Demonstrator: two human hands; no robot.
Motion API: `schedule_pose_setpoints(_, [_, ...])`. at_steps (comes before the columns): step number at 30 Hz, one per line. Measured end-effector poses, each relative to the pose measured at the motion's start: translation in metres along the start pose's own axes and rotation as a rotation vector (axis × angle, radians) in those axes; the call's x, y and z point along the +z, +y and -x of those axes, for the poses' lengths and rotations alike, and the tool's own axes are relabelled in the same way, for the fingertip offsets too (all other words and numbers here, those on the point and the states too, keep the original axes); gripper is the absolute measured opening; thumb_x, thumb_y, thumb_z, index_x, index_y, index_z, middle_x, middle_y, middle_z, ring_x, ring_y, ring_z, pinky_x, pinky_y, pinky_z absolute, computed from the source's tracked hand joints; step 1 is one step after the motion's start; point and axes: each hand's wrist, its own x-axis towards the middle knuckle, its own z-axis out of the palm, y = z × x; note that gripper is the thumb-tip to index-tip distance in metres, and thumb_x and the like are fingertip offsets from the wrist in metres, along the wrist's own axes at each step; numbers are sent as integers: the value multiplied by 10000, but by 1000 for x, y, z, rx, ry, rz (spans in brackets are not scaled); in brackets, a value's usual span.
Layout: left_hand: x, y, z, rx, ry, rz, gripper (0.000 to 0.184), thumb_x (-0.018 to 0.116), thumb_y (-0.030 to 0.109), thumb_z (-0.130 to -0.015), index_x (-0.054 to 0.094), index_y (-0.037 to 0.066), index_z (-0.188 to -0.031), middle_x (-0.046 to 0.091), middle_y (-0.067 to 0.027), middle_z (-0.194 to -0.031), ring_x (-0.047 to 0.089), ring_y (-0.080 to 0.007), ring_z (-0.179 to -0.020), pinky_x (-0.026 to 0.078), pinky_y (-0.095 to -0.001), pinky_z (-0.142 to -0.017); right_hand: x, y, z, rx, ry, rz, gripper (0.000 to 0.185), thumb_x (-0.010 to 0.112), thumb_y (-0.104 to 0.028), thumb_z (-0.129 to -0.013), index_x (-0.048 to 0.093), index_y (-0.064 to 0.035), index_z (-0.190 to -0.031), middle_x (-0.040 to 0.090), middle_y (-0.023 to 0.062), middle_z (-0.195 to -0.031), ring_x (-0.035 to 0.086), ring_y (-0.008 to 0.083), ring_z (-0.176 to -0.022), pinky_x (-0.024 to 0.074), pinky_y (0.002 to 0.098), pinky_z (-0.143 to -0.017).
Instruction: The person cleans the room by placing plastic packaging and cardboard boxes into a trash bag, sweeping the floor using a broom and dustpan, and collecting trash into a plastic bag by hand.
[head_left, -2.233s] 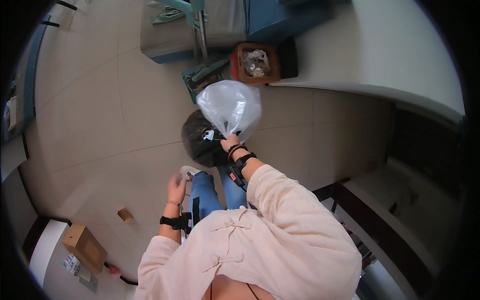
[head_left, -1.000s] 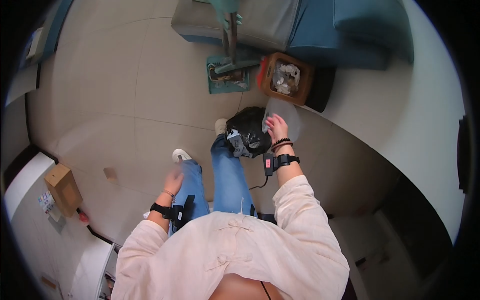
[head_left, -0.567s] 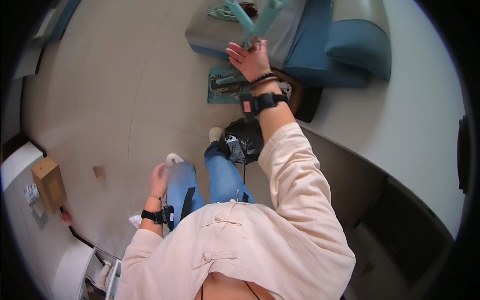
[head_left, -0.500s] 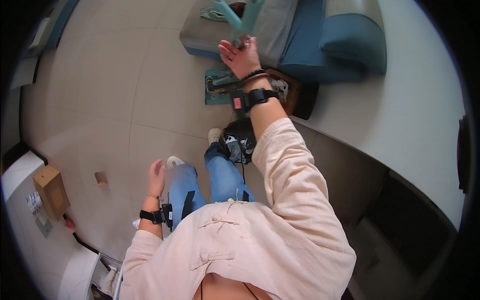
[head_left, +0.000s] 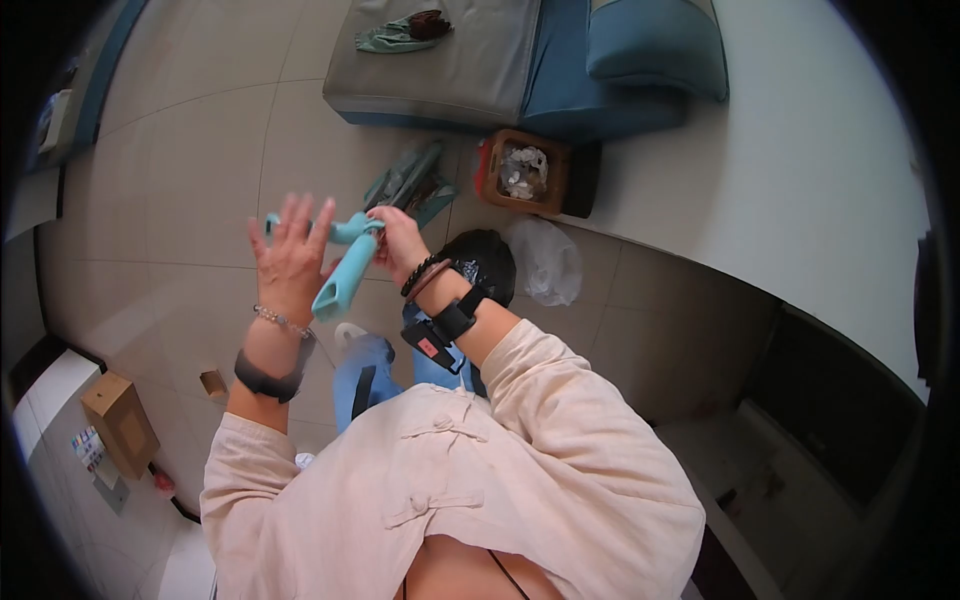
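My right hand (head_left: 400,243) is closed round the middle of a teal two-armed plastic tool (head_left: 346,282), whose exact kind I cannot make out. One arm of it points down toward me and ends in a hollow opening. Its other arm reaches left, partly behind the fingers of my left hand (head_left: 288,262). That left hand is raised with its fingers spread, slightly blurred, and grips nothing. Whether it touches the tool I cannot tell.
A grey and blue sofa (head_left: 430,85) with green and brown cloth (head_left: 400,35) stands ahead. Below it are a teal tray-like item (head_left: 432,207), a brown bin (head_left: 527,205), a black bag (head_left: 480,265) and a clear plastic bag (head_left: 545,262). A white counter (head_left: 790,200) runs along the right.
My right hand has drawn the teal tool back from the sofa toward my body and to the left. My left hand has risen beside it, fingers spreading.
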Motion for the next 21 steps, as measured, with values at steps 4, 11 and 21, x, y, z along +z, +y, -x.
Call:
schedule_pose_setpoints(4, [27,1,17,-2,-423,284,250,629,224,-645,512,117,-838,560,-84,-791,545,-237,-782,414,-380,-679,-5,21,-5,127,-114,152,119,428,-245,-786,495,-150,-812,459,-13,-612,481,114,-568,428,285,-542])
schedule_pose_setpoints(11, [56,11,66,-264,-289,427,108,543,165,-703,458,99,-691,541,-101,-579,556,-291,-538,425,-378,-463,-10,29,52,342,-167,214,835,522,-524,-731,5,-215,-1309,470,87,-903,507,162,-609,448,389,-591])
schedule_pose_setpoints(21, [76,85,92,-415,-255,486,183,554,259,-686,454,107,-668,539,-76,-581,547,-259,-528,404,-360,-464,-33,0,54,821,-346,-72,116,416,-165,-840,452,-59,-810,458,-11,-589,447,93,-501,445,252,-531])
